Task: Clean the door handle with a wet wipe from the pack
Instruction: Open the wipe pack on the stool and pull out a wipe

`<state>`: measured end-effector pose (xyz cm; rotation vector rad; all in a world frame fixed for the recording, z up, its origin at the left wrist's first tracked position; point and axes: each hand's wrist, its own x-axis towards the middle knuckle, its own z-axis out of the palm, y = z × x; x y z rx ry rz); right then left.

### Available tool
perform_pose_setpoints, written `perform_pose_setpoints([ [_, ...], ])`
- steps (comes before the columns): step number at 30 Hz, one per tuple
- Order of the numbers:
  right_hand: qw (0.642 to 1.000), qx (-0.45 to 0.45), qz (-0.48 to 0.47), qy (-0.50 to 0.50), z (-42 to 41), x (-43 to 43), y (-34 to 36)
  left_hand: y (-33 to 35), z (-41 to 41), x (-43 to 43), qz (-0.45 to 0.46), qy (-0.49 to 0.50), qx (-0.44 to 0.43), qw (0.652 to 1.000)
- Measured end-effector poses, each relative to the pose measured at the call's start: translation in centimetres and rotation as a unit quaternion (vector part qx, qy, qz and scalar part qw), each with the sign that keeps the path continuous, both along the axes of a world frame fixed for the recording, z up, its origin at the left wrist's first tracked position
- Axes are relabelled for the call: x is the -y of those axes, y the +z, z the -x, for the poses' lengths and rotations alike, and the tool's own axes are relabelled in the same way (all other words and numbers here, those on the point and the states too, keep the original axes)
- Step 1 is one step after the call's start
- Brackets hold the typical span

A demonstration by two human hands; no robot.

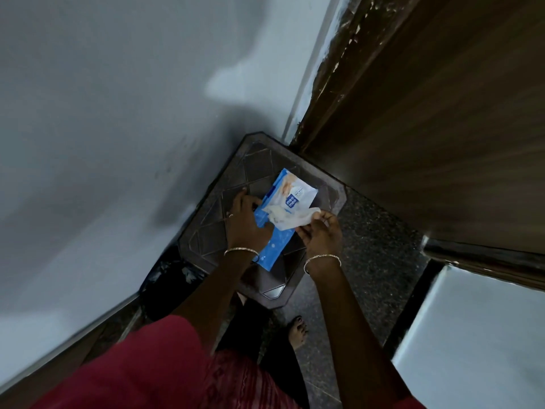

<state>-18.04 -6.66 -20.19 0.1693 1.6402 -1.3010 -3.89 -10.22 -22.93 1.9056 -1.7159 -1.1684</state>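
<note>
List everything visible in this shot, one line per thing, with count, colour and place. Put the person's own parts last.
wet wipe pack: one, blue and white, lying on the stool
wet wipe: one, white, partly pulled out of the pack
stool: one, dark brown with a diamond pattern, in the corner beside the door
wall: one, pale grey-blue, left
door: one, dark brown wood, upper right
floor: dark speckled stone, under the stool
bangles: two, metal, one per wrist
garment: red, bottom
foot: one, bare, on the floor
left hand: holding the pack down
right hand: pinching the wipe
</note>
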Motion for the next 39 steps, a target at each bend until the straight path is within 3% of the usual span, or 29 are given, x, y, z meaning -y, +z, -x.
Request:
perform_pose_setpoints([
  [7,0.999,0.049,0.006,0.003,0.6,-0.2,0.2,-0.9,1.6,0.3,-0.040,-0.073,0.088,0.993],
  [19,0.998,-0.039,0.043,-0.032,2.0,-1.5,2.3,-1.0,3.2,0.4,-0.071,-0.074,0.192,0.976],
  [30,0.980,-0.170,0.086,-0.063,3.7,-1.3,3.6,-0.7,3.2,0.2,-0.078,-0.063,0.168,0.981],
  [39,0.978,-0.161,0.111,-0.076,4.4,-1.1,5.6,-0.1,3.2,0.5,-0.101,-0.084,0.164,0.978],
])
